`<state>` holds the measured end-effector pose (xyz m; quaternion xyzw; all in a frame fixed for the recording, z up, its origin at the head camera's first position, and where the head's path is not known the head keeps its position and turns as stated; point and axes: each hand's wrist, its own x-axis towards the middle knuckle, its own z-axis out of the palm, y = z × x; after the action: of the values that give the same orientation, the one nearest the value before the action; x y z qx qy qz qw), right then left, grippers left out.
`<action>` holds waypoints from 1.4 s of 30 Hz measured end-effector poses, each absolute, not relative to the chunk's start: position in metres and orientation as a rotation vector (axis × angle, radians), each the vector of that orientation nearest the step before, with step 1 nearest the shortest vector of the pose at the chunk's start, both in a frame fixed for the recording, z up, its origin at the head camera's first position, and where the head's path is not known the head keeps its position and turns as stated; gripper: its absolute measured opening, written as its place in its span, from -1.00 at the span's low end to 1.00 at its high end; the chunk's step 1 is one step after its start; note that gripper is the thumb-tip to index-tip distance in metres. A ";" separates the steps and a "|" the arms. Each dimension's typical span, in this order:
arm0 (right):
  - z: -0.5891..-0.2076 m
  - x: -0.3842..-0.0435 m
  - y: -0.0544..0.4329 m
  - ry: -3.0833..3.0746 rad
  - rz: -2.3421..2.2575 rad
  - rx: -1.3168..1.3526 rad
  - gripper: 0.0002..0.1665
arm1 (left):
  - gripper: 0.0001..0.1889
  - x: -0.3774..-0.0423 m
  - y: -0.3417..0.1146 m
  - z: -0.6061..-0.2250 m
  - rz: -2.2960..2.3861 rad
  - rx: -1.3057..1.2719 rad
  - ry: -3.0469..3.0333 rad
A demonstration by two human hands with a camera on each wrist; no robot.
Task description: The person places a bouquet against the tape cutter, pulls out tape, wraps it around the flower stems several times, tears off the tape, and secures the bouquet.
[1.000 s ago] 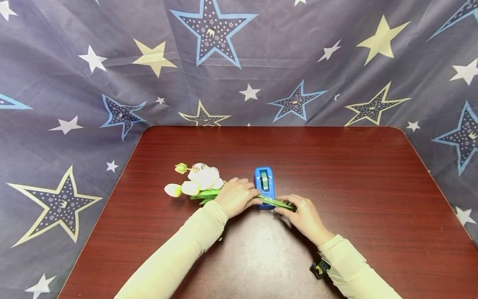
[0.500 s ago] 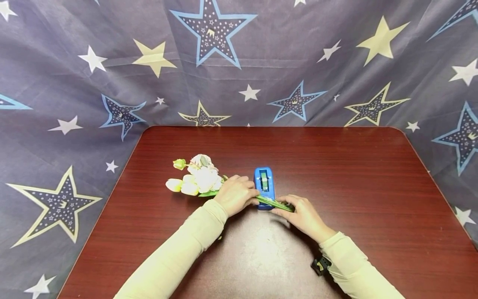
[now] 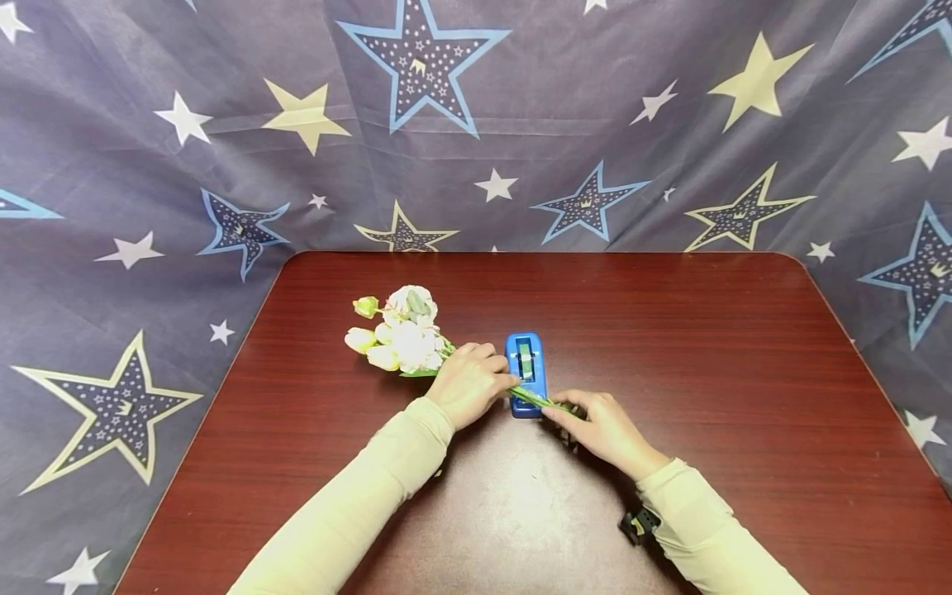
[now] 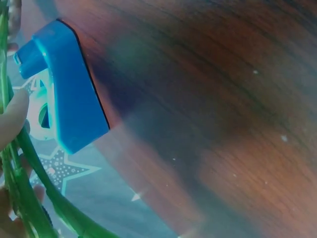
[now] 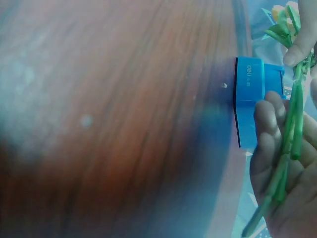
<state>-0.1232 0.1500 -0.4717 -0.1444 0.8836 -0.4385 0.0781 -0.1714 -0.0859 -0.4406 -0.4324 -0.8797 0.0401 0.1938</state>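
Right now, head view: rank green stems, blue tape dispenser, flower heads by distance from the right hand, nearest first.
1. green stems: held in the right hand, running to its left.
2. blue tape dispenser: just left and beyond the hand, under the stems.
3. flower heads: far left, past the left hand.

Bright head view, blurred wrist views

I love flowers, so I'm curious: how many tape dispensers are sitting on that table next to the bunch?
1. The blue tape dispenser stands on the table, between the left hand and the right hand, just behind the flower stems that they hold. Nothing seems hidden.
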 end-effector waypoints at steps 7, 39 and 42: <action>-0.469 -0.127 0.147 2.447 -1.354 -0.417 -0.52 | -0.82 -0.171 -0.086 -0.443 0.088 -1.208 -2.416; -0.473 -0.123 0.142 2.259 -1.642 -0.434 -0.64 | -0.91 -0.169 -0.084 -0.449 -0.070 -1.118 -2.250; -0.475 -0.121 0.141 2.277 -1.670 -0.410 -0.64 | -0.92 -0.167 -0.084 -0.448 -0.100 -1.103 -2.269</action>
<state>-0.1214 0.1409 -0.4747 -0.1422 0.7897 -0.5793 0.1433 -0.1673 -0.0840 -0.4482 -0.4162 -0.8563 -0.0376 0.3034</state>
